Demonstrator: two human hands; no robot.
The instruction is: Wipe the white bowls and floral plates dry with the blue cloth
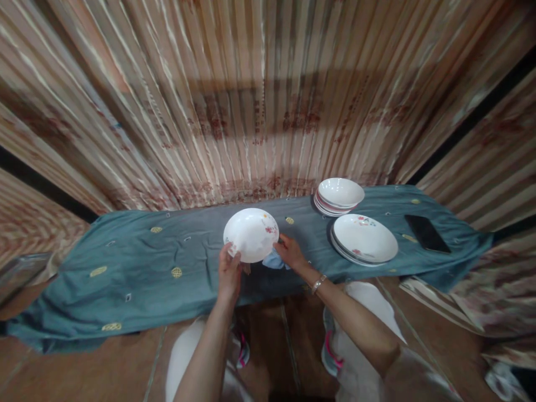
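A white plate with red and orange floral prints (250, 234) is held up above the green cloth, its face tilted toward me. My left hand (230, 271) grips its lower left rim, thumb on the face. At the lower right rim, my right hand (291, 252) is closed on the plate's edge together with a light blue cloth (274, 260). Part of that cloth hangs below and behind the plate; the fingers behind the rim are hidden.
A stack of floral plates (365, 239) stands to the right, with a stack of white bowls (340, 192) behind it. A black phone (427, 233) lies farther right. The green patterned tablecloth (142, 257) drapes over the narrow table. A pleated curtain (251, 111) hangs behind.
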